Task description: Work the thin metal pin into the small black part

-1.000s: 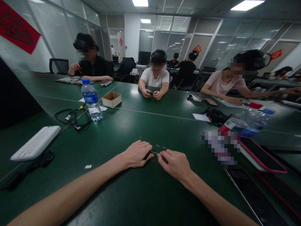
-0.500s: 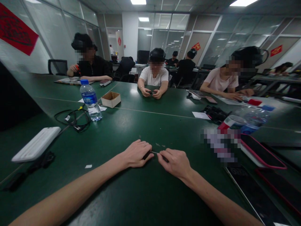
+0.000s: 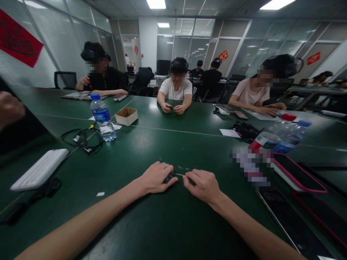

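Near the middle of the green table point(image 3: 151, 224), my left hand point(image 3: 158, 177) is closed on a small black object point(image 3: 168, 177), partly covered by its fingers. My right hand point(image 3: 203, 183) holds a dark-handled tool point(image 3: 191, 181) just to the right, mostly hidden in the fingers. A thin metal shaft point(image 3: 179, 174) runs from the tool toward the black object; whether its tip touches cannot be made out. A few small clear scraps point(image 3: 183, 168) lie just beyond my hands.
A water bottle point(image 3: 103, 119), an open box point(image 3: 126, 116) and a coiled cable point(image 3: 81, 141) stand or lie front left. A white power bank point(image 3: 40, 169) is left; phones point(image 3: 299, 172) and bottles point(image 3: 290, 137) are right. People sit across; another person's hand point(image 3: 11, 108) is far left.
My right hand has moved slightly right, away from my left hand, and more of the shaft and black object shows. Another person's hand has appeared at the left edge.
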### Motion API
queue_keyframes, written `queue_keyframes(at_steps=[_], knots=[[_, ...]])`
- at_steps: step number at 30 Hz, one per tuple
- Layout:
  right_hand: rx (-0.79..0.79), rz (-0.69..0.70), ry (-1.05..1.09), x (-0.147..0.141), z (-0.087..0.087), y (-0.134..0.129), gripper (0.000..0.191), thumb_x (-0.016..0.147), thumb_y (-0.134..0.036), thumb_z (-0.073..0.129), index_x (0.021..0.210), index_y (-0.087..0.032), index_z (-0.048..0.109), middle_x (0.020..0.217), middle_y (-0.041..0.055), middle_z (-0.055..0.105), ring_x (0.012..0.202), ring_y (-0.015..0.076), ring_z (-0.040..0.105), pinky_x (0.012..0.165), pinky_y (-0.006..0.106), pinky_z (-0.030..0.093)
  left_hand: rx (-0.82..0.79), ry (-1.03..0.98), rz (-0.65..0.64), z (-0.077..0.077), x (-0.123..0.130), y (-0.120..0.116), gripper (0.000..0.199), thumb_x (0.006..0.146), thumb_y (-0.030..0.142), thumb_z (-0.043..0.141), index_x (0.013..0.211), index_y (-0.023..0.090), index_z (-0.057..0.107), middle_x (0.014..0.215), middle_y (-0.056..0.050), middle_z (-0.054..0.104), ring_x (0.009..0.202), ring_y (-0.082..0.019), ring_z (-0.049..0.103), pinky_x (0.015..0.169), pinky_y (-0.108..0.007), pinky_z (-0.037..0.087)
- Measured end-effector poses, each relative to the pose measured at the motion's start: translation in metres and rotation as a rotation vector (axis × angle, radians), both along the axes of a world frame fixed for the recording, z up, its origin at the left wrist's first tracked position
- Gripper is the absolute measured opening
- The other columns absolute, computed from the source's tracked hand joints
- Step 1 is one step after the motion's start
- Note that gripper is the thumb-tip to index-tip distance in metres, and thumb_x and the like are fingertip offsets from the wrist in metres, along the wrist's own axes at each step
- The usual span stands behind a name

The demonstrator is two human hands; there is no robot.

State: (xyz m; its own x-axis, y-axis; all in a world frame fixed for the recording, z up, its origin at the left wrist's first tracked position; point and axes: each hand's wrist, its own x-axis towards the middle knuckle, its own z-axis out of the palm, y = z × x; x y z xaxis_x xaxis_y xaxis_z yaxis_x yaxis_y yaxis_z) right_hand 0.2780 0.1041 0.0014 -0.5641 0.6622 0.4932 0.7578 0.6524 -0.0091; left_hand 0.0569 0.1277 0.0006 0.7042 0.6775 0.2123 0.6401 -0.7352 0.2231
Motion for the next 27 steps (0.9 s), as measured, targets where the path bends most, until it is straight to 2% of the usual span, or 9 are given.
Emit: queue_keyframes(at_steps=[2, 9, 27], knots=[[-0.019, -0.039, -0.016, 0.0027, -0.0002, 0.0034, 0.035, 0.092, -0.030, 0.043, 0.072, -0.015, 0.068, 0.064, 0.0021, 0.061, 0.053, 0.0078, 0.049, 0.054, 0.021, 0.033, 0.001, -0.003, 0.001, -0.0001, 0.0004, -0.0002, 0.038, 0.094, 0.052, 0.031, 0.089, 0.018, 0.048, 0.087, -0.006, 0.060, 0.080, -0.020, 0.057, 0.076, -0.036, 0.040], [-0.070, -0.005, -0.035, -0.0021, -0.0023, 0.0022, 0.035, 0.093, -0.030, 0.042, 0.072, -0.015, 0.067, 0.065, 0.0009, 0.061, 0.052, 0.0064, 0.047, 0.053, 0.020, 0.032, 0.022, 0.010, 0.008, -0.0001, 0.0005, -0.0003, 0.039, 0.094, 0.052, 0.031, 0.087, 0.018, 0.048, 0.084, -0.006, 0.061, 0.077, -0.020, 0.057, 0.074, -0.035, 0.041], [-0.160, -0.033, -0.079, -0.0033, 0.0030, -0.0004, 0.037, 0.095, -0.029, 0.038, 0.079, -0.015, 0.068, 0.065, 0.0011, 0.061, 0.052, 0.0067, 0.049, 0.050, 0.018, 0.032, 0.041, 0.053, -0.002, -0.0022, 0.0009, -0.0001, 0.038, 0.095, 0.048, 0.031, 0.085, 0.018, 0.050, 0.080, -0.006, 0.062, 0.075, -0.020, 0.058, 0.073, -0.035, 0.042]])
